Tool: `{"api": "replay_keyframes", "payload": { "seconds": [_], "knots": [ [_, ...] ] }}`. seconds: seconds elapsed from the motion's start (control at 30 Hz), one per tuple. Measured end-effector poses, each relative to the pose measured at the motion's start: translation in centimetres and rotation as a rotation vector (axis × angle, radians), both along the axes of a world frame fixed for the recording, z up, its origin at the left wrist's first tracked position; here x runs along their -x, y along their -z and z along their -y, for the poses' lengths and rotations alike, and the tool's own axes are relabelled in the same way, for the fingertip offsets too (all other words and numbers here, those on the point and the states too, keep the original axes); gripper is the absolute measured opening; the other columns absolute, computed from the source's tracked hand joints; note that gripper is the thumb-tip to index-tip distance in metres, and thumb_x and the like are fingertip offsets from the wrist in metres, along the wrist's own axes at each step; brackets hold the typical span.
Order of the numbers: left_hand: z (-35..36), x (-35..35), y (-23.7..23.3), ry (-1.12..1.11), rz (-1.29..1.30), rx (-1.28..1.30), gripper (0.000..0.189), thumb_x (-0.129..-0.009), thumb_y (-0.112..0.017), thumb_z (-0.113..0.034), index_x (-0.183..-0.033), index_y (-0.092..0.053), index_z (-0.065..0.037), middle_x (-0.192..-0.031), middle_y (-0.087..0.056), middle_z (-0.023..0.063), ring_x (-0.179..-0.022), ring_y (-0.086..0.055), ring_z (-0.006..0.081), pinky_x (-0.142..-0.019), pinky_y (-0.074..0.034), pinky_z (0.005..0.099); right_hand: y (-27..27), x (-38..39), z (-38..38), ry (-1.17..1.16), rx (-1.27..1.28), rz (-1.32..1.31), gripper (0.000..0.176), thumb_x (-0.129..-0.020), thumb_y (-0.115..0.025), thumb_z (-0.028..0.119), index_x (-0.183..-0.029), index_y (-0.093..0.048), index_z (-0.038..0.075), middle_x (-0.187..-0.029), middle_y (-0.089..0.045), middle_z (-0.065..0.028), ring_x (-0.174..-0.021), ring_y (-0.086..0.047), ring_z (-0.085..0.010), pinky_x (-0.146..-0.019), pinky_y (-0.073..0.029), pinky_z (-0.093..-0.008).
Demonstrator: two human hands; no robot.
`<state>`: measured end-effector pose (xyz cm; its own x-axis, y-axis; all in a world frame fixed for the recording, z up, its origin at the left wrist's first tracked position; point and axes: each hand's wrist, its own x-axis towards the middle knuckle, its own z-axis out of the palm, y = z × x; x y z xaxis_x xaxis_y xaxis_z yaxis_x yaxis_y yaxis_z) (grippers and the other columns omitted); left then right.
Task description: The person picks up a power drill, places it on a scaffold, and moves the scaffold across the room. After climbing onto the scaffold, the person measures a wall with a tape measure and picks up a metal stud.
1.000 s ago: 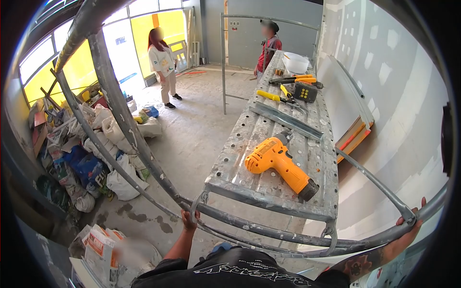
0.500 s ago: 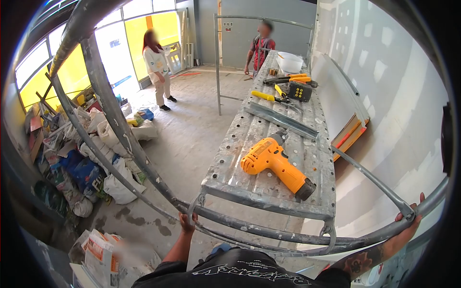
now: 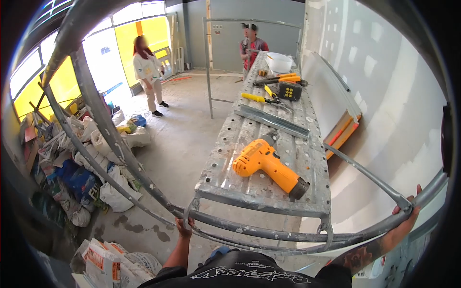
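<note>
- Your left hand is clenched round the rail, just below the deck's near left corner.
- Your right hand grasps the same rail far out to the right, at the brace joint. The fingers curl over the tube; the thumb is hidden.
- The rail runs across in front of you, along the near edge of the deck.
- The drill lies loose on its side close to that near edge. A jolt or tilt of the frame could slide it off toward you.
- A track, hand tools and a bucket sit unsecured toward the far end. Shaking could send them over the side edges.
- One person stands at the far end and another on the floor to the left. Anything falling could strike them.
- Your right hand sits near the wall. If the frame swings that way, your fingers could get pinched.
- Bags crowd the floor to the left and could snag the frame's legs.
</note>
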<state>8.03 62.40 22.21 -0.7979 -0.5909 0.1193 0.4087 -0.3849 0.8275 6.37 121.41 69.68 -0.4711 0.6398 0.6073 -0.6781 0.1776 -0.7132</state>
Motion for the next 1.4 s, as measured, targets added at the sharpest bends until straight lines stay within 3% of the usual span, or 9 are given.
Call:
{"api": "replay_keyframes", "payload": {
  "seconds": [0.17, 0.47, 0.5, 0.6, 0.73, 0.83, 0.93, 1.1, 1.4],
  "knots": [
    [-0.1, -0.2, 0.3, -0.063, 0.032, -0.135, 0.067, -0.079, -0.055, -0.071, -0.079, -0.051, -0.004, -0.057, -0.05, 0.0067, -0.043, -0.047, 0.0166, -0.041, -0.038, 0.03, -0.3, -0.3, 0.3, -0.014, 0.011, 0.004, 0.075, -0.087, -0.055, 0.053, -0.139, -0.038, 0.001, -0.077, -0.043, 0.0032, -0.056, -0.043, -0.0054, -0.051, -0.033, -0.0192],
    [-0.6, 0.0, -1.4, 0.018, 0.021, 0.059, 0.07, -0.078, -0.053, -0.074, -0.098, -0.044, -0.007, -0.06, -0.047, 0.0038, -0.046, -0.045, 0.0131, -0.043, -0.037, 0.0272, 1.3, 0.0, -3.8, -0.09, -0.107, 0.015, 0.073, -0.089, -0.054, 0.052, -0.141, -0.037, 0.003, -0.082, -0.047, 0.0035, -0.06, -0.045, -0.0055, -0.054, -0.036, -0.019],
    [0.0, 0.2, -0.7, 0.078, -0.027, 0.153, 0.071, -0.077, -0.052, -0.076, -0.088, -0.046, -0.007, -0.06, -0.047, 0.0037, -0.045, -0.044, 0.0124, -0.042, -0.034, 0.0269, 1.4, -0.1, -3.9, -0.089, -0.133, 0.022, 0.071, -0.091, -0.052, 0.052, -0.141, -0.037, 0.003, -0.083, -0.049, 0.0035, -0.061, -0.045, -0.0054, -0.055, -0.036, -0.0191],
    [-1.5, -0.2, -7.2, 0.098, -0.038, 0.283, 0.076, -0.074, -0.047, -0.082, -0.065, -0.045, -0.007, -0.053, -0.044, 0.0023, -0.044, -0.042, 0.0113, -0.039, -0.029, 0.0263, 0.8, -0.9, -1.7, 0.08, -0.098, 0.112, 0.064, -0.095, -0.047, 0.048, -0.14, -0.039, 0.003, -0.088, -0.052, 0.0012, -0.07, -0.047, -0.0061, -0.063, -0.039, -0.0209],
    [-1.3, -0.9, -11.9, 0.21, 0.038, 0.454, 0.08, -0.075, -0.038, -0.086, -0.06, -0.043, -0.007, -0.052, -0.041, 0.0006, -0.046, -0.039, 0.0104, -0.042, -0.026, 0.0265, 0.7, -2.4, 3.9, 0.552, -0.046, 0.254, 0.059, -0.098, -0.04, 0.046, -0.14, -0.041, 0.003, -0.131, -0.052, -0.0145, -0.118, -0.051, -0.0279, -0.1, -0.038, -0.0356],
    [0.1, -0.7, -11.2, 0.398, -0.002, 0.474, 0.08, -0.076, -0.038, -0.085, -0.065, -0.044, -0.006, -0.055, -0.041, 0.0009, -0.048, -0.039, 0.0107, -0.044, -0.028, 0.0268, 1.1, -3.6, 8.3, 0.724, -0.278, 0.172, 0.057, -0.099, -0.041, 0.041, -0.14, -0.04, 0.003, -0.143, -0.042, -0.0171, -0.132, -0.04, -0.0317, -0.11, -0.027, -0.0392],
    [0.5, -0.6, -11.9, 0.468, -0.025, 0.46, 0.077, -0.076, -0.042, -0.083, -0.064, -0.042, -0.007, -0.055, -0.039, 0.0004, -0.049, -0.037, 0.011, -0.044, -0.027, 0.0277, 2.0, -4.0, 10.7, 0.771, -0.464, 0.125, 0.054, -0.099, -0.041, 0.038, -0.14, -0.041, 0.002, -0.143, -0.041, -0.0166, -0.132, -0.04, -0.031, -0.11, -0.028, -0.0398],
    [1.3, -0.3, -11.4, 0.59, -0.046, 0.404, 0.074, -0.074, -0.049, -0.082, -0.06, -0.038, -0.01, -0.055, -0.037, -0.0026, -0.051, -0.034, 0.0088, -0.046, -0.026, 0.0272, 0.8, -3.9, 16.1, 0.509, -0.413, 0.099, 0.047, -0.098, -0.045, 0.023, -0.138, -0.043, 0.0, -0.144, -0.041, -0.0148, -0.134, -0.039, -0.0254, -0.111, -0.028, -0.037],
    [2.3, 0.4, -9.3, 0.743, -0.027, 0.415, 0.07, -0.077, -0.051, -0.076, -0.069, -0.045, -0.007, -0.062, -0.041, -0.0016, -0.058, -0.038, 0.0098, -0.052, -0.031, 0.0284, 0.6, -4.0, 19.4, 0.368, -0.43, 0.136, 0.048, -0.1, -0.039, 0.028, -0.14, -0.041, 0.001, -0.143, -0.042, -0.0127, -0.133, -0.039, -0.0241, -0.11, -0.029, -0.0354]
  ]
}}
